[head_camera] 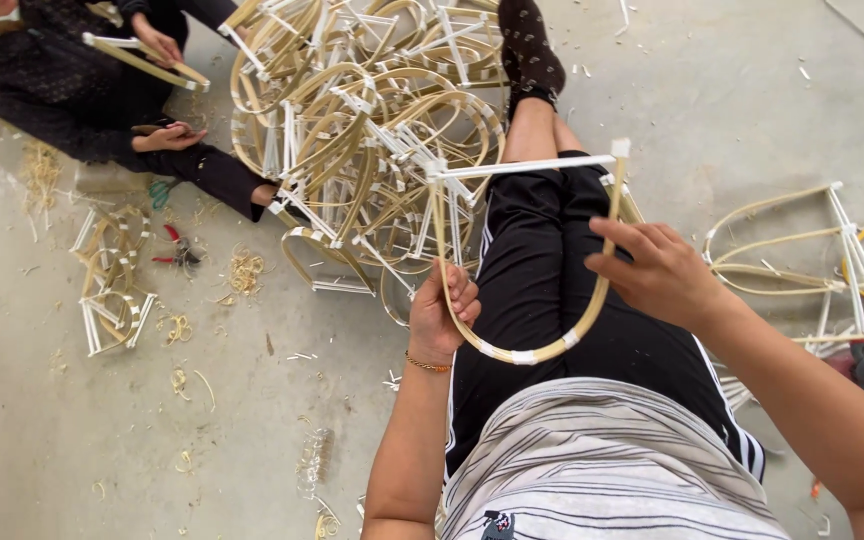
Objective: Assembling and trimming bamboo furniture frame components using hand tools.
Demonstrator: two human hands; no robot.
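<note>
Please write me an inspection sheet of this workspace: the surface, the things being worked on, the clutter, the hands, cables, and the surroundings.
Surface: grey concrete floor, dusty, with the person seated on it, legs stretched out.
Job's things: U-shaped bamboo frame with a white crossbar on top, held over the lap.
Clutter: large pile of similar frames ahead; smaller stack at left; two more frames at right; red-handled pliers; shavings scattered around.
Hands: left hand grips the frame's left side; right hand grips its right side.
Cables: nothing seen.
Surroundings: a co-worker in dark clothes sits at upper left, holding another frame.
</note>
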